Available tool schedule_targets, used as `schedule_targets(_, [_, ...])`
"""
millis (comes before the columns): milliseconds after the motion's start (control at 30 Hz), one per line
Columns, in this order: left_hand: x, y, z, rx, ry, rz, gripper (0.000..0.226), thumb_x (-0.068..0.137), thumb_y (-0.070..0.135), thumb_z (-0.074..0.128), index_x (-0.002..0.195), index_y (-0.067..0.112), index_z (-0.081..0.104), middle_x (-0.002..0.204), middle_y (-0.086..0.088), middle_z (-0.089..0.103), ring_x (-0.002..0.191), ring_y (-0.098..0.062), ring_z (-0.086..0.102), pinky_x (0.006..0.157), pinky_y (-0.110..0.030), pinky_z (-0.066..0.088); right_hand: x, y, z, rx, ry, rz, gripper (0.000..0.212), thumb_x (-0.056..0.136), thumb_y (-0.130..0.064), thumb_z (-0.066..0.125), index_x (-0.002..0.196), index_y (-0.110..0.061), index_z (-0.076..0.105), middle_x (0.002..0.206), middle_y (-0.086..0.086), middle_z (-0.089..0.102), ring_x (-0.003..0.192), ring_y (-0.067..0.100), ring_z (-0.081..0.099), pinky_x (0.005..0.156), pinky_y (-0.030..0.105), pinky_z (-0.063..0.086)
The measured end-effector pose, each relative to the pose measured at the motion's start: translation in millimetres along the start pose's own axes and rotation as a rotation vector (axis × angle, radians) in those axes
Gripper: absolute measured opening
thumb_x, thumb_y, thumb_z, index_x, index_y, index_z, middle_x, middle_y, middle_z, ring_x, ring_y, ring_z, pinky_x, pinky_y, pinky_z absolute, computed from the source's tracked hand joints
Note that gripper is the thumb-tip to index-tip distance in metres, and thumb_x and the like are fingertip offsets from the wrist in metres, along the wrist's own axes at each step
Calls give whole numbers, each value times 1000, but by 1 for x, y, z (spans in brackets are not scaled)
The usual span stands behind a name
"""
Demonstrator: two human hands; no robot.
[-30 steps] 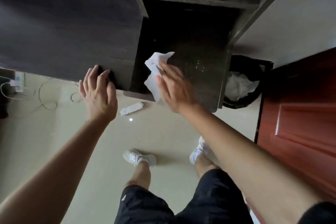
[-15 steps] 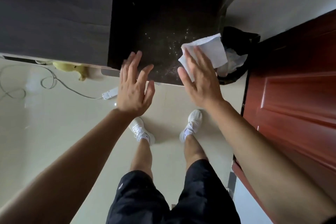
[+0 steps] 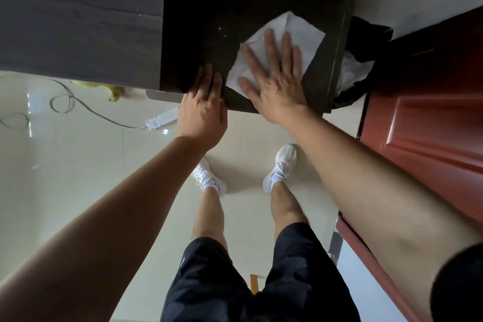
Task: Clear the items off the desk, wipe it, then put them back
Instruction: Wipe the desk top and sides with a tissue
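A white paper towel (image 3: 300, 34) lies flat on the dark desk top (image 3: 235, 8), near its front right corner. My right hand (image 3: 274, 81) presses on the towel with straight, spread fingers. At the desk's front edge, just left of the towel, my left hand (image 3: 202, 110) rests with its fingers over the edge. Small pale specks dot the dark surface beyond my left hand.
A grey desk section (image 3: 78, 15) adjoins on the left. A black bin (image 3: 358, 73) with white waste stands right of the desk, beside a red-brown door (image 3: 431, 125). On the tiled floor lie a white power strip (image 3: 162, 119), cables and a yellow object (image 3: 115, 91).
My right hand has come down and now flattens the towel on the desk, nearer the front edge. My left hand moved from hovering open to resting on the front edge.
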State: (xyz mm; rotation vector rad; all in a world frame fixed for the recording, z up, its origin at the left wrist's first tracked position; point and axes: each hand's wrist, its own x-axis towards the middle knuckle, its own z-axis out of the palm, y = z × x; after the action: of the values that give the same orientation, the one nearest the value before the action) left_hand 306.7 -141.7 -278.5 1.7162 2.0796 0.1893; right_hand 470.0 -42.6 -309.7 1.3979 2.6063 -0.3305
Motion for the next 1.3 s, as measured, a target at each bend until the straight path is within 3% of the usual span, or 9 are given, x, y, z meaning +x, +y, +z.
schedule_targets(100, [-2, -2, 0, 2, -16, 18, 53, 97, 15, 46, 147, -1, 40, 159, -20, 28, 149, -35, 22, 119, -46, 25, 33, 22, -10, -22, -56, -111, 72, 98, -73, 12, 160, -38, 5, 169, 13, -3, 153, 43, -5, 123, 59, 1])
schedule_targets(233, [2, -1, 2, 5, -28, -11, 53, 98, 18, 47, 148, 1, 39, 160, -18, 28, 150, -33, 20, 120, -47, 26, 62, 73, -23, 72, -20, 147, 72, 97, -74, 13, 159, -40, 3, 169, 10, -5, 153, 42, -8, 122, 58, -3])
schedule_targets(333, [1, -1, 2, 6, -40, 5, 53, 97, 17, 46, 147, 0, 39, 159, -19, 28, 150, -35, 20, 120, -48, 24, 16, 83, -12, 102, 11, 237, 70, 100, -71, 20, 160, -36, 11, 169, 14, 2, 153, 45, -2, 122, 60, 3])
schedule_targets(533, [0, 6, -3, -12, -33, -30, 53, 96, 14, 48, 146, 0, 41, 159, -20, 29, 149, -36, 24, 119, -48, 26, -107, 27, 26, 75, -38, 92, 74, 100, -56, 45, 161, -28, 15, 167, 22, 3, 151, 51, -2, 118, 67, 10])
schedule_targets(667, [0, 5, -3, -7, -38, -33, 53, 96, 15, 48, 146, 1, 41, 158, -19, 31, 149, -35, 23, 120, -47, 26, -91, 13, 22, 101, -46, 92, 72, 100, -67, 29, 161, -33, 12, 168, 17, -1, 152, 46, -6, 122, 62, 4])
schedule_targets(800, [-1, 8, -3, -31, -12, -30, 53, 92, 10, 48, 143, -3, 44, 155, -23, 34, 147, -38, 28, 119, -48, 26, -42, 25, 2, 55, -35, -64, 59, 105, -58, 19, 160, -38, 10, 169, 13, 1, 153, 43, -4, 122, 60, 2])
schedule_targets(1033, [-5, 2, 2, 8, -40, 3, 54, 99, 16, 41, 150, 1, 34, 161, -18, 24, 151, -33, 15, 122, -47, 20, 110, 25, -41, 72, 27, 131, 67, 100, -67, 9, 160, -38, 6, 169, 14, 0, 153, 45, -4, 120, 64, -2])
schedule_targets(1100, [-5, -1, 2, 21, -42, 13, 56, 98, 17, 39, 151, 2, 32, 162, -18, 22, 152, -32, 13, 122, -44, 19, 112, 11, -38, 83, 29, 133, 68, 99, -68, 9, 160, -37, 7, 168, 15, 0, 152, 46, -4, 119, 66, -1])
schedule_targets(1300, [-5, 1, 2, -4, -6, 0, 55, 95, 14, 40, 148, 0, 38, 159, -19, 29, 150, -32, 21, 120, -42, 24, 10, 18, -10, -9, -20, -147, 66, 102, -66, 20, 160, -35, 15, 169, 14, 6, 154, 43, 1, 121, 61, 7])
